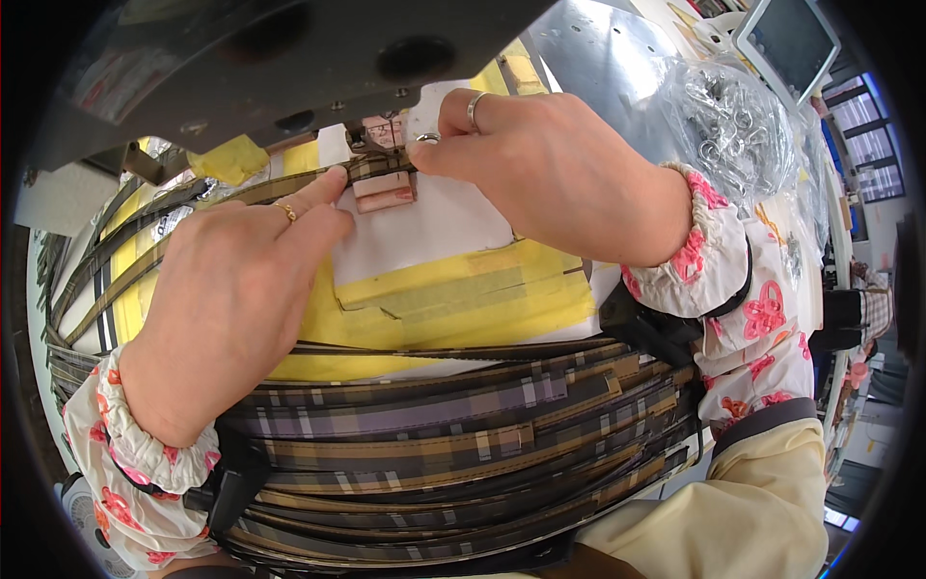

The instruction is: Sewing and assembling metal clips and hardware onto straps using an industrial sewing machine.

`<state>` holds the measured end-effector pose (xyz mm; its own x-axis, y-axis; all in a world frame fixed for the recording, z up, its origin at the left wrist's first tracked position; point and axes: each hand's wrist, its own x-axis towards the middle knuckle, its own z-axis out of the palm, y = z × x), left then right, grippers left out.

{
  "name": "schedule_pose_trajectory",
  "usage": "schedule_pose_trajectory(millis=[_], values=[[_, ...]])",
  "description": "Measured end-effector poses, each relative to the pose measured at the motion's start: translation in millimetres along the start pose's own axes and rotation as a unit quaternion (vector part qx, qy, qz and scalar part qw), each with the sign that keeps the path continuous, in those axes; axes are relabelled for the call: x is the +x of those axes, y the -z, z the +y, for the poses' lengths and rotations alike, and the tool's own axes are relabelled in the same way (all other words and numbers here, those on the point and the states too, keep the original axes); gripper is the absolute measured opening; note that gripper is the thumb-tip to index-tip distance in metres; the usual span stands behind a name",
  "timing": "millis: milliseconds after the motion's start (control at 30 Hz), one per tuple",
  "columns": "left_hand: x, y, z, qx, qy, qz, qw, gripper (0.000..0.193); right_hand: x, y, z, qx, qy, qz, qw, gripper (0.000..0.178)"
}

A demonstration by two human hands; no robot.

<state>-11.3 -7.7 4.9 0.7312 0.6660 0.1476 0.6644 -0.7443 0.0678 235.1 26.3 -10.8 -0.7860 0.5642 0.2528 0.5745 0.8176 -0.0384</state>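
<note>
A narrow brown plaid strap (260, 190) runs from the left to the needle area beneath a dark sewing machine head (289, 58). My left hand (236, 280) lies over the strap, its index fingertip pressing it down just left of the needle area; its other fingers are partly hidden. Thumb and fingers of my right hand (550, 159) are closed in a pinch at the strap's right end. Beside those fingertips shows a small metal ring (427, 140). Just below the strap sits a small pinkish block (386, 193) on a white sheet (434, 232).
Yellow tape (463, 304) covers the work surface. Many plaid straps (415, 434) lie bundled across the front, near my body. At the far right are a clear bag of metal clasps (723, 125) and a tablet-like screen (791, 48). Another person (858, 314) is beyond.
</note>
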Motion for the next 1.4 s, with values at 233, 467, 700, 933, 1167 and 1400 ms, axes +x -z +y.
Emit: schedule_pose_trajectory(millis=[233, 467, 700, 933, 1167, 1400], values=[[0.7, 1.1, -0.6, 0.009, -0.008, 0.001, 1.000, 0.018, -1.7, 1.6, -0.1, 0.012, 0.004, -0.009, 1.000, 0.014], [1.0, 0.0, -2.2, 0.009, -0.005, 0.003, 1.000, 0.019, -1.9, -6.2, 2.7, 0.024, -0.008, 0.011, 1.000, 0.036], [-0.3, -1.4, -3.3, 0.012, -0.003, 0.017, 1.000, 0.019, -1.2, -9.6, 4.4, 0.017, -0.001, 0.030, 0.999, 0.032], [8.5, 1.3, -5.5, -0.018, -0.030, 0.029, 0.999, 0.030, -2.8, -3.0, 11.8, 0.064, -0.009, 0.011, 0.998, 0.023], [5.0, -12.0, -9.7, -0.114, 0.047, 0.063, 0.990, 0.041, -1.6, -1.4, -9.6, 0.323, 0.041, 0.055, 0.944, 0.015], [-32.9, 20.3, -48.6, -0.020, 0.063, 0.048, 0.997, 0.038, 0.3, 7.5, -8.0, 0.267, 0.054, 0.065, 0.960, 0.024]])
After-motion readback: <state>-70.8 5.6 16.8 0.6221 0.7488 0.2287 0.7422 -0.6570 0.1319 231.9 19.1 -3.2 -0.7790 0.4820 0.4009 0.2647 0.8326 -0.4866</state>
